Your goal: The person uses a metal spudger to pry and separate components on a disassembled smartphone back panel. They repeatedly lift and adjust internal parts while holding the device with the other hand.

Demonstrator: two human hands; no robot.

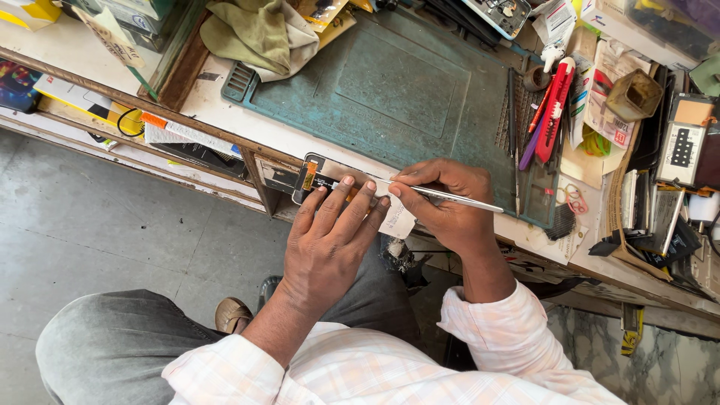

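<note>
L hand [330, 236] lies flat w/ fingers [346, 196] spread, pressing down on an opened phone [313, 178] at the front edge of the surface [225, 101]. So the L grip is open, holding the phone down, not wrapped round it. R hand [450, 214] is just beside it, on the R. Its grip is closed w/ thumb & fingertips pinched on thin metal tweezers [450, 196]. The tweezers' tip points at the phone, right by the L fingertips; the far end sticks out past the R hand. Just behind both grips lies a green work mat [390, 90]. Further R of the R grip are a red cutter [556, 105] & pens. Behind the L grip, at the mat's far corner, sits a green cloth [251, 34].
</note>
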